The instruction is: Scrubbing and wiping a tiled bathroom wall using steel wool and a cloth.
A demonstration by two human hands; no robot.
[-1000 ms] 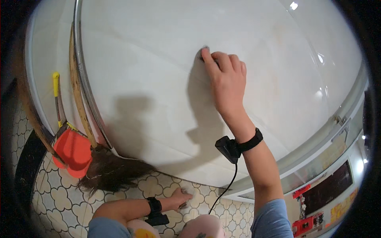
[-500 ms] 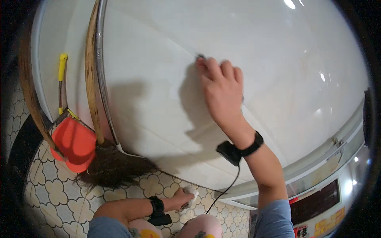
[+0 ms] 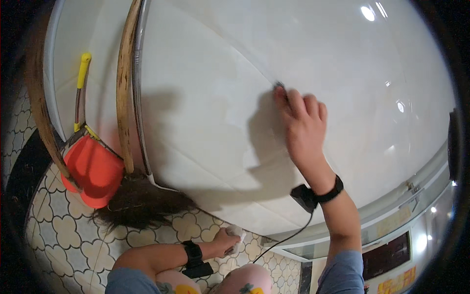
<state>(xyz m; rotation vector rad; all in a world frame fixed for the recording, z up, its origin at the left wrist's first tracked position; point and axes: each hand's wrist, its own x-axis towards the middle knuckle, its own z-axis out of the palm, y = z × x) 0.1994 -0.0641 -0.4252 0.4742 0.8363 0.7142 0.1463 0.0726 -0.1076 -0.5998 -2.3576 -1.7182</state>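
My right hand [image 3: 306, 125] is raised against a glossy white tiled wall [image 3: 205, 122]. Its fingers pinch a small dark object [image 3: 279, 85], mostly hidden by the fingertips, with its tip on a thin diagonal seam [image 3: 249, 61] in the wall. Low down, close to my knees, my left hand [image 3: 224, 242] is closed around a crumpled whitish cloth or wad [image 3: 236, 234], stained grey in places. Black straps with small boxes sit on both wrists, and a cable hangs from the right one.
Against the wall at left lean a dark-bristled broom [image 3: 147, 203], a metal pole [image 3: 138, 88] and a red dustpan [image 3: 93, 169] with a wooden handle. A yellow-handled tool [image 3: 84, 71] stands behind them. Patterned floor tiles [image 3: 66, 230] lie below; a glass-fronted white cabinet [image 3: 313, 252] is at right.
My right hand has slid right and downward along the seam with the small dark object. The view has shifted slightly. My left hand keeps its hold on the whitish wad.
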